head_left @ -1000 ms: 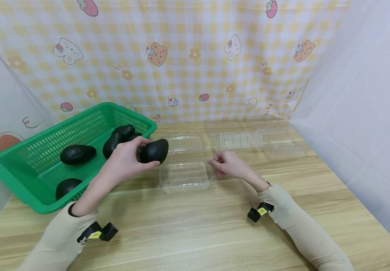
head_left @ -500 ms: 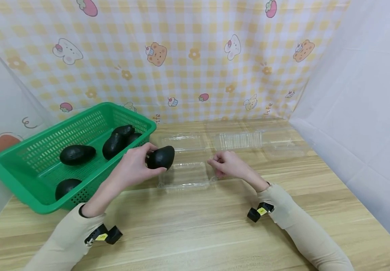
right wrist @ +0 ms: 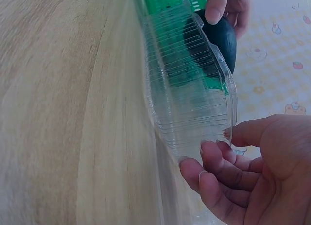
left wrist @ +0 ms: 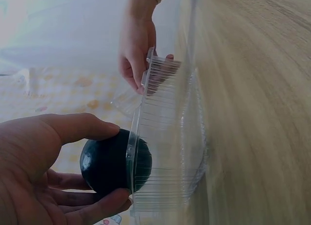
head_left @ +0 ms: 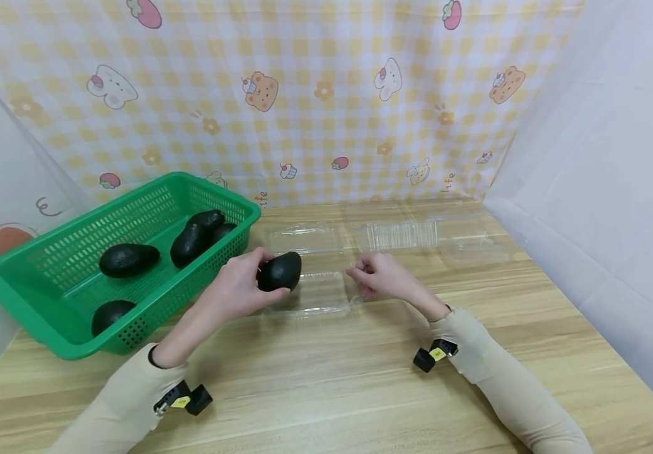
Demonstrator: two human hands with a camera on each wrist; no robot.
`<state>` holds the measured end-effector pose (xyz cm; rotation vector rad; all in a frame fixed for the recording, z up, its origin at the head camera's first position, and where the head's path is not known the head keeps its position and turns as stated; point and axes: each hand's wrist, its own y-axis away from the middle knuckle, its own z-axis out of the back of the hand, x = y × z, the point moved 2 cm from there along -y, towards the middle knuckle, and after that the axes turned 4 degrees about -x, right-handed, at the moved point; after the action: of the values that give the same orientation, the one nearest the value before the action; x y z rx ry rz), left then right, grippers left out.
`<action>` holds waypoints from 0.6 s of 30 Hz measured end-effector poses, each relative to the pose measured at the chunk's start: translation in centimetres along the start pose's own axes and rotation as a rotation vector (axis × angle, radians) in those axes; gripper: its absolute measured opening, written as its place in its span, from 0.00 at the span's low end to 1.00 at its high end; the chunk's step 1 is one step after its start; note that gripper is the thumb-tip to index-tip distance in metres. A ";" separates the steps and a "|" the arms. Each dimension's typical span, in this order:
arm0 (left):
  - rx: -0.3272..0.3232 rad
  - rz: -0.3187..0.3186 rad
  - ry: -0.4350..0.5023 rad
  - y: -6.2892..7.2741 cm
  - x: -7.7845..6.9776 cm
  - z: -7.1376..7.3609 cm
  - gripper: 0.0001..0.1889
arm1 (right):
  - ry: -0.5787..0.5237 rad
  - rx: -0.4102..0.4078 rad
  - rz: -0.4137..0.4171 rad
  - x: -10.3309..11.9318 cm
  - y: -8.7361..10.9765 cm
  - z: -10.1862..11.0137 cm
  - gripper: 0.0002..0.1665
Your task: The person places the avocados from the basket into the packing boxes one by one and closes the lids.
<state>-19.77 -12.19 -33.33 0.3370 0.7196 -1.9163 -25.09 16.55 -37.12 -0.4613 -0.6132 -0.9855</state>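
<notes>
My left hand point(head_left: 240, 285) grips a dark avocado point(head_left: 281, 272) between thumb and fingers, over the left end of a clear plastic clamshell box point(head_left: 326, 291). In the left wrist view the lower part of the avocado point(left wrist: 109, 159) shows through the ribbed wall, so it dips below the rim. The box stands on the table with its lid point(head_left: 306, 238) folded back behind it. At the right end, my right hand point(head_left: 382, 276) pinches the rim; in the right wrist view the thumb lies at the rim and curled fingers point(right wrist: 214, 159) sit against the outer wall.
A green slatted basket point(head_left: 48, 265) with several avocados point(head_left: 130, 260) stands at the left, its near side close to my left forearm. More clear plastic boxes point(head_left: 403, 235) lie at the back right, before a checked curtain point(head_left: 326, 126). Wood-grain table point(head_left: 326, 378) spreads in front.
My left hand has carried the avocado rightward and down, from beside the basket to the left part of the clear box. The right hand has stayed at the box's right end.
</notes>
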 end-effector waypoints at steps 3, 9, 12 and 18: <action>-0.009 -0.004 -0.006 0.0 -0.1 -0.3 0.27 | -0.001 -0.002 0.007 0.0 0.0 -0.1 0.19; -0.015 -0.011 -0.032 0.0 -0.2 -1.0 0.29 | 0.006 -0.009 0.016 0.2 0.0 0.0 0.19; -0.016 -0.016 -0.034 0.1 -0.3 -1.3 0.29 | 0.008 -0.011 0.016 0.1 0.0 0.0 0.19; -0.019 -0.025 -0.052 0.3 -0.4 -1.8 0.29 | 0.011 -0.013 0.012 0.1 0.0 0.0 0.19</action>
<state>-19.47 -10.87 -34.63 0.2671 0.7103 -1.9341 -25.00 16.47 -37.05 -0.4701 -0.5937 -0.9807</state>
